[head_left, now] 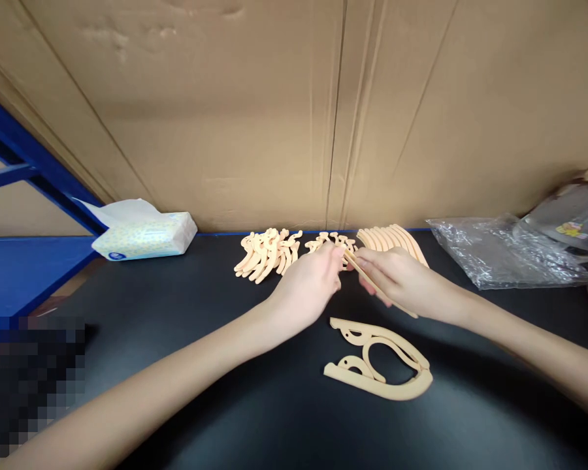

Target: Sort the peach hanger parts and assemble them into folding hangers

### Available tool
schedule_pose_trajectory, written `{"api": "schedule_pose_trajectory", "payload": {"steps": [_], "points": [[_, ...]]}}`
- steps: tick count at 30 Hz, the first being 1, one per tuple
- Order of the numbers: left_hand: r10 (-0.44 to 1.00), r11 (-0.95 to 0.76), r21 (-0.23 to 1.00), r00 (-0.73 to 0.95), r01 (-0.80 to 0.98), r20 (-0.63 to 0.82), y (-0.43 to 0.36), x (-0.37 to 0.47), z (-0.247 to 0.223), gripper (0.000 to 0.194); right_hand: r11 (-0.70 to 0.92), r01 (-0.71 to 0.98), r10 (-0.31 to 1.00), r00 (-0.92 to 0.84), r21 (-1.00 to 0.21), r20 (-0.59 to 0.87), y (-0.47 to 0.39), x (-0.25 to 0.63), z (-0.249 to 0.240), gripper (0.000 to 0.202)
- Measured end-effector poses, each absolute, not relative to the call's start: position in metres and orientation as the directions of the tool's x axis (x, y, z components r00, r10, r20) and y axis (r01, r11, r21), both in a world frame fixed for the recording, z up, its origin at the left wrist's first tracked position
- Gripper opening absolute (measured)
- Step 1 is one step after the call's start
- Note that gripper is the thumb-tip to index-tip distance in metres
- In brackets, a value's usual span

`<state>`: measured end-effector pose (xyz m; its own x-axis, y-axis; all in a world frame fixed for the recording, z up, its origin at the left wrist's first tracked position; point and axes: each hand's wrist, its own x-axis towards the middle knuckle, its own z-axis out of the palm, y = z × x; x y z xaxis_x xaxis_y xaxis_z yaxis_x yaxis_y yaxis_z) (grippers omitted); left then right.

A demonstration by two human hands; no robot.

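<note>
My right hand (396, 277) is closed round a long beige plastic hanger arm (408, 311), which slants down to the right. At its upper end, the fingers of my left hand (313, 281) are pinched against the same piece; any small part between them is hidden. Below my hands, a folded beige travel hanger (396, 391) lies flat on the black tabletop (215, 405). Behind them are a pile of curved hook pieces (262, 258), a heap of smaller beige parts (318, 245) partly covered by my left hand, and a row of hanger arms (392, 238) partly behind my right hand.
A tissue pack (149, 235) lies at the back left, near a blue metal frame (44, 163). Clear plastic bags (500, 254) lie at the back right. A cardboard wall (225, 130) stands along the far edge.
</note>
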<state>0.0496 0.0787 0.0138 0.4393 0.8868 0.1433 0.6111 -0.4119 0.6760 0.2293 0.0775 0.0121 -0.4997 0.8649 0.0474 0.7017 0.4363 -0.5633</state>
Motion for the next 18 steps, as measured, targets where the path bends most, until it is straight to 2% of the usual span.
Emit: {"api": "schedule_pose_trajectory", "payload": {"steps": [2,3,5,7,8,10,11,13,15,18], "points": [[0.847,-0.519,0.466,0.503,0.717,0.169,0.071,0.051,0.02,0.027,0.337,0.614,0.862,-0.507,-0.714,-0.029,0.084,0.233,0.015,0.032],[0.835,-0.541,0.415,0.525,0.731,0.164,0.068,0.051,0.025,0.027,0.305,0.598,0.873,-0.487,-0.741,-0.034,0.089,0.237,0.016,0.033],[0.826,-0.553,0.436,0.535,0.71,0.177,0.069,0.048,0.035,0.031,0.276,0.616,0.922,-0.387,-0.738,0.022,0.101,0.249,0.021,0.032],[0.834,-0.542,0.52,0.501,0.661,0.233,0.08,0.039,0.045,0.034,0.264,0.65,0.962,-0.229,-0.712,0.148,0.112,0.264,0.026,0.025],[0.853,-0.504,0.572,0.476,0.648,0.213,0.09,0.032,0.048,0.035,0.28,0.675,0.959,-0.166,-0.682,0.229,0.117,0.272,0.028,0.022],[0.897,-0.381,0.7,0.424,0.603,0.123,0.112,0.013,0.052,0.031,0.321,0.736,0.913,-0.074,-0.597,0.4,0.122,0.288,0.031,0.019],[0.925,-0.307,0.72,0.372,0.623,0.072,0.124,0.002,0.053,0.029,0.341,0.765,0.88,-0.056,-0.546,0.471,0.123,0.294,0.031,0.018],[0.96,-0.235,0.672,0.278,0.702,0.045,0.145,-0.018,0.049,0.031,0.374,0.816,0.815,-0.063,-0.441,0.575,0.121,0.305,0.025,0.016],[0.969,-0.247,0.552,0.215,0.796,0.124,0.161,-0.034,0.04,0.035,0.412,0.858,0.754,-0.13,-0.308,0.644,0.116,0.309,0.015,0.013],[0.971,-0.234,0.472,0.175,0.85,0.166,0.172,-0.047,0.025,0.03,0.479,0.878,0.633,-0.338,-0.01,0.697,0.108,0.308,-0.002,0.009]]}}
